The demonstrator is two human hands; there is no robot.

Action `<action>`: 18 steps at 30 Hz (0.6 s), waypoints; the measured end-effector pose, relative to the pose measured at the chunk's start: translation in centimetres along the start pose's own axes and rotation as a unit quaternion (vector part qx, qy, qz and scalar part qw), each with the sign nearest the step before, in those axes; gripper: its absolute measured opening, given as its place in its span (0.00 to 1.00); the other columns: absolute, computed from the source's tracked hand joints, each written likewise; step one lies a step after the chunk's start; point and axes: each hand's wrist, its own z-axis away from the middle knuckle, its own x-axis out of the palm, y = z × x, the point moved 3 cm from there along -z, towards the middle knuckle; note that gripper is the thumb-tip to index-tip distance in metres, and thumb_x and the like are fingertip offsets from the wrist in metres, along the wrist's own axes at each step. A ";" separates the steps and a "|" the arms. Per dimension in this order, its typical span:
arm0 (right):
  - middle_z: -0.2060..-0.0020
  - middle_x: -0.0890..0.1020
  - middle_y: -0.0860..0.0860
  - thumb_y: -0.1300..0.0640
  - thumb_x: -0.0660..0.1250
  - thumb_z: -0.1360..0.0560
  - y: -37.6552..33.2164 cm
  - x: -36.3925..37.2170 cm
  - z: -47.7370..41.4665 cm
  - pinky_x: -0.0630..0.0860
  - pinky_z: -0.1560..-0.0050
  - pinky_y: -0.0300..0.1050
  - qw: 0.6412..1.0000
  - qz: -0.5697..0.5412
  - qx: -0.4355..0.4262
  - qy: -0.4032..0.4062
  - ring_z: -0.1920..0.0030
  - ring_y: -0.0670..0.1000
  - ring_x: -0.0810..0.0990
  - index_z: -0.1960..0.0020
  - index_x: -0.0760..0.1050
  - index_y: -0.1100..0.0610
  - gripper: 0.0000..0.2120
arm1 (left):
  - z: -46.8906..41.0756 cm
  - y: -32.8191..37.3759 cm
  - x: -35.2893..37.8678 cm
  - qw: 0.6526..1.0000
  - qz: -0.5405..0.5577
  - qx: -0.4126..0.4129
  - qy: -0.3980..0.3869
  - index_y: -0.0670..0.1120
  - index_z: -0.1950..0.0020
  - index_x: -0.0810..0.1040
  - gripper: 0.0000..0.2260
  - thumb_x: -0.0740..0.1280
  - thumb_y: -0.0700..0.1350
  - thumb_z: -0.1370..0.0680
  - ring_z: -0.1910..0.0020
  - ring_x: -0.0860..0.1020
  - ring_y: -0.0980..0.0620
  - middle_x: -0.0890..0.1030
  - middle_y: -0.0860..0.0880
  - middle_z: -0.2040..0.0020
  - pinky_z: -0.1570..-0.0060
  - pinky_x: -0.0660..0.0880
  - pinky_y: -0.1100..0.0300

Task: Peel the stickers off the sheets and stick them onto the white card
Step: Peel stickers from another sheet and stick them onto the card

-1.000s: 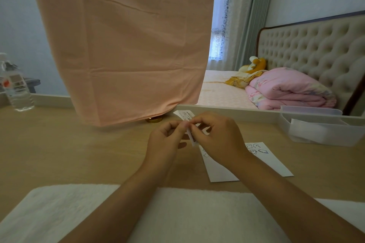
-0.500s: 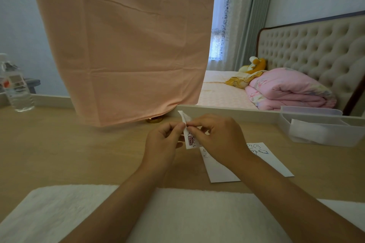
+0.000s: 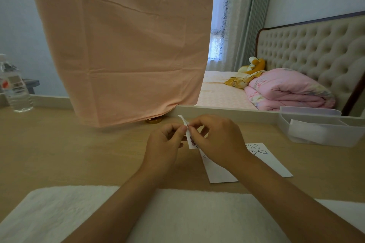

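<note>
Sticker sheet (image 3: 191,142) is held in the air between both hands, just above the worktop (image 3: 79,154) and near the card's left corner; it is a small white strip with its top end curling away and a reddish print low on its face. The left hand (image 3: 164,144) pinches the strip between thumb and forefinger, the other fingers curled in; the right hand (image 3: 217,142) pinches it from the other side, thumb and forefinger tips pressed at its edge; the fingertips hide whether a sticker corner has lifted.

The card (image 3: 272,163) lies flat on the worktop under the right wrist; a few small stickers (image 3: 255,149) sit at its far end, and the rest that shows is bare. A white towel (image 3: 177,213) lies nearest the person; a clear box (image 3: 316,132) stands to the right, a peach cloth (image 3: 122,45) hangs behind, and a bottle (image 3: 15,89) stands far left.

Risks, as I judge them: a pull at too sharp an angle could tear the sticker or take backing with it; a freed sticker could fold on itself or cling to a fingertip; nothing holds the card, so pressing down could slide it; a careless landing could overlap the stickers already there.
</note>
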 end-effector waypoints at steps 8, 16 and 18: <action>0.57 0.85 0.42 0.49 0.69 0.23 0.2 0.1 0.1 0.82 0.60 0.48 0.999 -0.026 0.033 -0.007 0.63 0.45 0.82 0.47 0.85 0.49 0.08 | -0.1 -0.4 0.0 0.999 -0.038 0.027 0.006 0.50 0.50 0.84 0.07 0.66 0.45 0.19 0.54 0.83 0.55 0.85 0.53 0.57 0.49 0.82 0.48; 0.56 0.84 0.39 0.46 0.72 0.25 0.8 0.2 -0.1 0.83 0.56 0.45 0.981 -0.122 0.133 -0.073 0.58 0.42 0.83 0.48 0.84 0.46 0.07 | -0.1 -0.5 -0.1 0.999 -0.041 0.035 0.008 0.51 0.50 0.84 0.07 0.65 0.44 0.18 0.53 0.84 0.55 0.85 0.54 0.56 0.48 0.81 0.48; 0.56 0.85 0.40 0.45 0.74 0.26 0.9 0.2 -0.1 0.83 0.57 0.45 0.980 -0.125 0.136 -0.072 0.58 0.41 0.83 0.48 0.85 0.46 0.09 | -0.1 -0.5 -0.2 0.999 -0.036 0.040 0.004 0.50 0.50 0.83 0.07 0.65 0.44 0.18 0.52 0.84 0.54 0.85 0.53 0.55 0.49 0.82 0.47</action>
